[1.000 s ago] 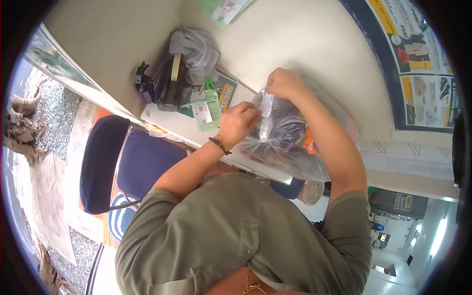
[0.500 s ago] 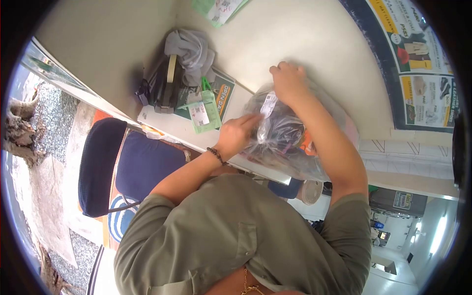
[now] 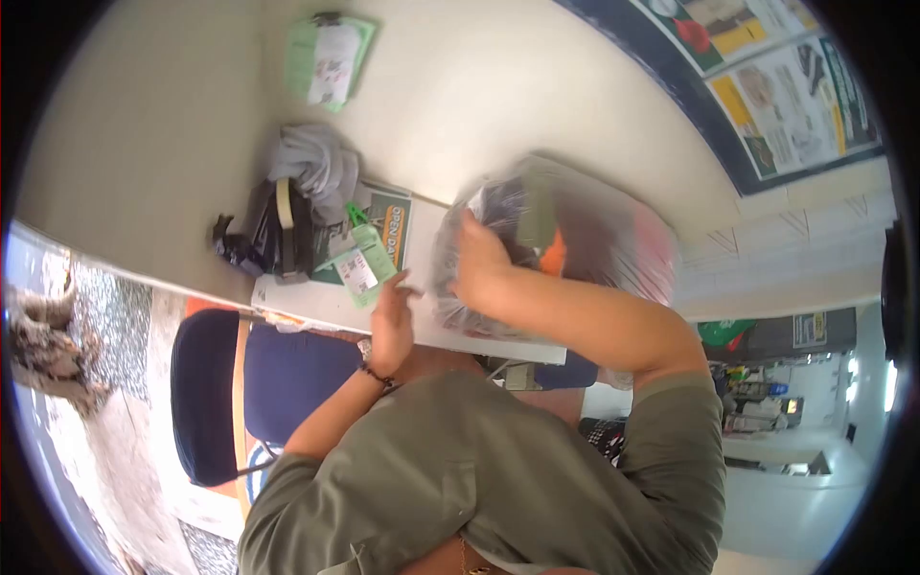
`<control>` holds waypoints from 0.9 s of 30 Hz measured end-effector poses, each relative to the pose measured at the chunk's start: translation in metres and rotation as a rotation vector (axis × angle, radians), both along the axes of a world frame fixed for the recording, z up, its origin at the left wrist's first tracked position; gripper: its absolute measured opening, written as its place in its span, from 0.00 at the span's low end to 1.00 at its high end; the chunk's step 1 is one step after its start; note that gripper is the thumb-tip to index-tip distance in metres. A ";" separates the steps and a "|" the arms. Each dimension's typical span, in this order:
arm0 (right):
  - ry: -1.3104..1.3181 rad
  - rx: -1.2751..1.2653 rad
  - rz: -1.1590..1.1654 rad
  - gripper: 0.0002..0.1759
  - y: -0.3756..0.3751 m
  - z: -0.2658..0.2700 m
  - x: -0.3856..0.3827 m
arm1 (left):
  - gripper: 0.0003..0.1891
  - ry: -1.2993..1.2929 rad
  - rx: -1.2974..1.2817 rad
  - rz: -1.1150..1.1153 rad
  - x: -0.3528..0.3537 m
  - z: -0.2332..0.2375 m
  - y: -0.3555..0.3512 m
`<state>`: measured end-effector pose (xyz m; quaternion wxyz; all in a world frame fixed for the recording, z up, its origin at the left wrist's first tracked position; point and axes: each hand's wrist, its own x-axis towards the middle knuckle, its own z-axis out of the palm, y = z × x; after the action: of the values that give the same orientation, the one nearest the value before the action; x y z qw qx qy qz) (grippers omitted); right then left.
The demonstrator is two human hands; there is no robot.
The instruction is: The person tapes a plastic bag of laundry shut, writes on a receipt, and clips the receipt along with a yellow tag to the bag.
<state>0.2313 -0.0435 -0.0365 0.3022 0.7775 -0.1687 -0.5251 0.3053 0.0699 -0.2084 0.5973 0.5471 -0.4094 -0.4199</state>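
Note:
A clear plastic bag stuffed with dark, olive, orange and pink items lies on the white counter. My right hand rests against the bag's left side, its fingers partly spread on the plastic. To its left, my left hand is raised over the counter's near edge, fingers apart and a little bent, holding nothing. Its fingertips are close to the green slips with a white printed label and a green clip. These slips lie over a dark green "OPEN DAILY" sign.
A black device and a grey cloth sit left of the sign. Another green slip bundle is farther up. Posters stand at the upper right. A dark blue chair is below the counter on the left.
My left hand has left the bag and moved left toward the green slips. My right hand has let go of the bag's top and come down its left side. The view has shifted.

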 end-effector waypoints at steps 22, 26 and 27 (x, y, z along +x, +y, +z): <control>-1.733 0.059 -0.433 0.23 0.218 -0.079 -0.276 | 0.43 0.495 0.374 -0.214 -0.128 0.044 0.081; -1.825 0.088 -1.130 0.29 0.318 -0.151 -0.370 | 0.46 0.499 0.424 -0.672 -0.187 0.008 0.109; -1.845 0.006 -1.191 0.29 0.342 -0.170 -0.387 | 0.45 0.455 0.460 -0.688 -0.213 0.023 0.113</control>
<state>-0.1552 0.2981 -0.2069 -0.2440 0.6660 -0.6772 0.1959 0.0918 0.1829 -0.1854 0.3611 0.3918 -0.3218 -0.7827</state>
